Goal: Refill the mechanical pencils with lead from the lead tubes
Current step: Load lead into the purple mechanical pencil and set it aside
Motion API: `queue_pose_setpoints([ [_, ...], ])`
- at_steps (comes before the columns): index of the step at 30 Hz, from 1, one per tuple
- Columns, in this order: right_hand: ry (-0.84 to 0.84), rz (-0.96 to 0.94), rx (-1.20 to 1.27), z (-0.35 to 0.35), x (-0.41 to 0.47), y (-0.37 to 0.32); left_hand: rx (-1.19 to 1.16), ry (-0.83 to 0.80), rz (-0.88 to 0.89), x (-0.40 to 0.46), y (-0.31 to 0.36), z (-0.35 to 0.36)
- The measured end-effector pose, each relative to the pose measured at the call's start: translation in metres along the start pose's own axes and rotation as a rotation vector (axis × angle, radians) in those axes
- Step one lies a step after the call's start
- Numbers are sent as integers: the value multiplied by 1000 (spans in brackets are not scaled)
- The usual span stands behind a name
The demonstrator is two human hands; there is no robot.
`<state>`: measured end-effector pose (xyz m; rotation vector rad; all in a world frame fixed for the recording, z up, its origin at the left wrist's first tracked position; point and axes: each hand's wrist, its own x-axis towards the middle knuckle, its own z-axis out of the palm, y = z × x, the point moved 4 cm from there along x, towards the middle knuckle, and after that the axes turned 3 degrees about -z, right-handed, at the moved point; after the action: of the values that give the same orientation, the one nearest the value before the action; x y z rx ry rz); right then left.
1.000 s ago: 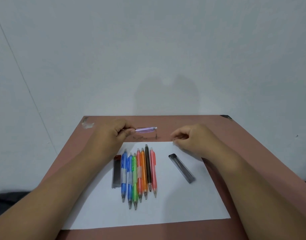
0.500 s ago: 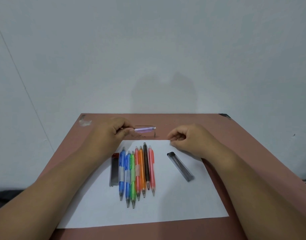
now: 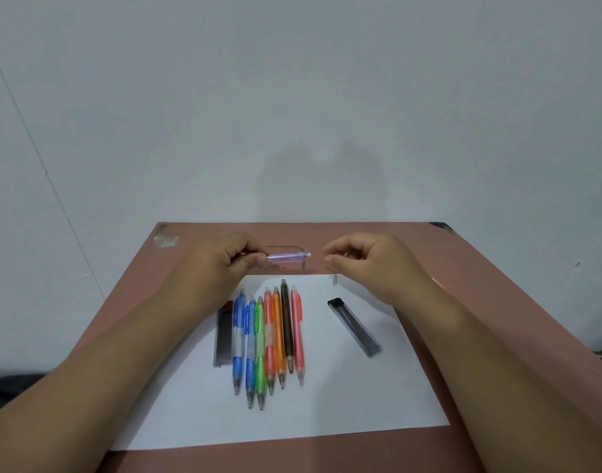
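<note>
The left hand (image 3: 221, 264) hides the purple pencil's (image 3: 287, 258) tip, gripping its barrel level. The right hand (image 3: 371, 264) pinches something too small to identify.

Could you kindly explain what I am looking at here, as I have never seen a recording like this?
There is no machine: a person wears a camera on the head, looking down at their own two hands. The left hand grips a purple mechanical pencil above a brown table. The right hand is curled beside it; whether it pinches anything is too small to tell. On a white sheet lie seven coloured pencils in a row, a dark lead tube to their left, another lead tube to their right, and a small pale cap.
</note>
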<state>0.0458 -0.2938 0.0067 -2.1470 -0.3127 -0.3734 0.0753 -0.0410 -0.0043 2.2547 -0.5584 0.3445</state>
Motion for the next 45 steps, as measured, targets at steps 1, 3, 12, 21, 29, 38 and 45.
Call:
queue_pose_setpoints([
  [1, -2, -5, 38, 2, 0, -3, -5, 0, 3, 0, 0, 0],
  [3, -15, 0, 93, 6, -1, -6, -2, 0, 17, -1, 2, 0],
  [12, -10, 34, 131, 14, -3, -7, 31, -1, 57, -2, 11, 1],
  [21, 84, 57, 144, -2, 2, 0, 28, 0, -27, -3, 3, 3],
  [29, 59, 191, -43, -13, 7, 28, 49, -54, -71, -4, 3, 5],
  [38, -59, 161, -364, -11, 10, 39, 75, -97, -53, -3, 2, 7],
  [45, -64, 166, -381, -12, 9, 38, 107, -96, -61, -2, -3, 10],
])
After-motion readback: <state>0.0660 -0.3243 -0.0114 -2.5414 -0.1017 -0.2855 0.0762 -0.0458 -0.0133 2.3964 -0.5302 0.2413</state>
